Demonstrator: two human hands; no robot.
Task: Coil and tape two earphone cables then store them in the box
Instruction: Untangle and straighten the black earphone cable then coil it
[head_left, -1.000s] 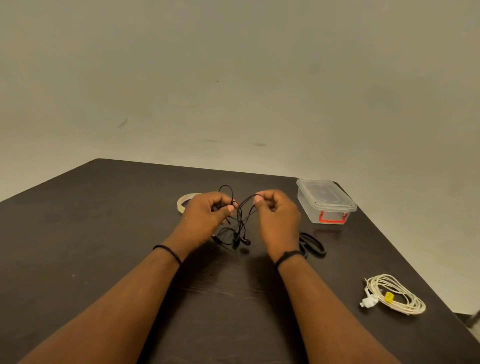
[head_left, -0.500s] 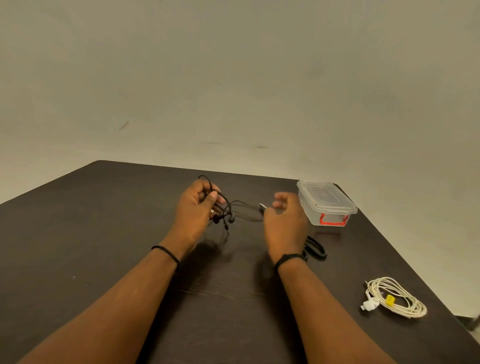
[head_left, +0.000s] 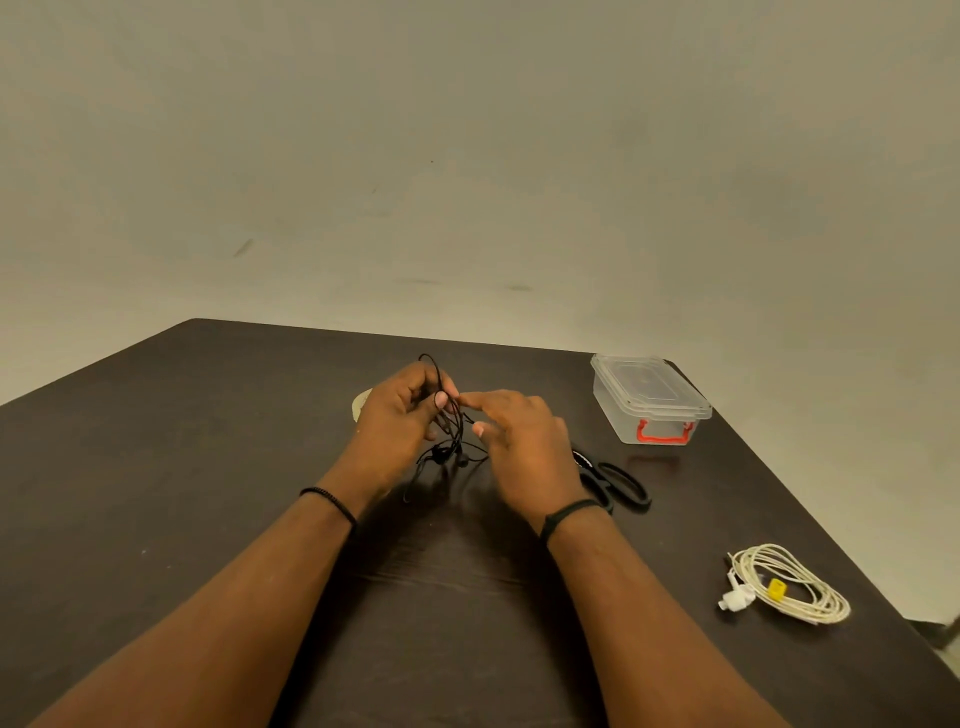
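**One black cable bunched in the left hand, right fingers at its side**

Two cables were on the table's account: the black cable (head_left: 451, 431), held up off the table (head_left: 156, 467), and the white cable (head_left: 795, 584), already lying coiled near the right edge, well apart from both hands. The left hand (head_left: 397, 421) had its fingers and thumb curled round a bunch of black loops, one loop standing up above the knuckles and the rest hanging down, so the bundle's long axis ran roughly up and down, tilted a little toward the person. The earbuds dangled at the bottom, just above the tabletop.

The right hand (head_left: 519, 441) sat just beside the bundle, on its right. Its forefinger was stretched out toward the loops and its other fingers were loosely spread; whether thumb and forefinger actually pinched a strand could not be told, as the thin wire vanished there. The free strand lay between the two hands, nearer the right fingers, so the next wrap probably fell to that hand while the left kept the coil.

A tape roll (head_left: 361, 404) peeked out behind the left hand, mostly hidden. Scissors (head_left: 618, 483) lay just beyond the right wrist. The box (head_left: 649, 397) stood further right with its lid on. Taping of the black cable looked not yet begun.
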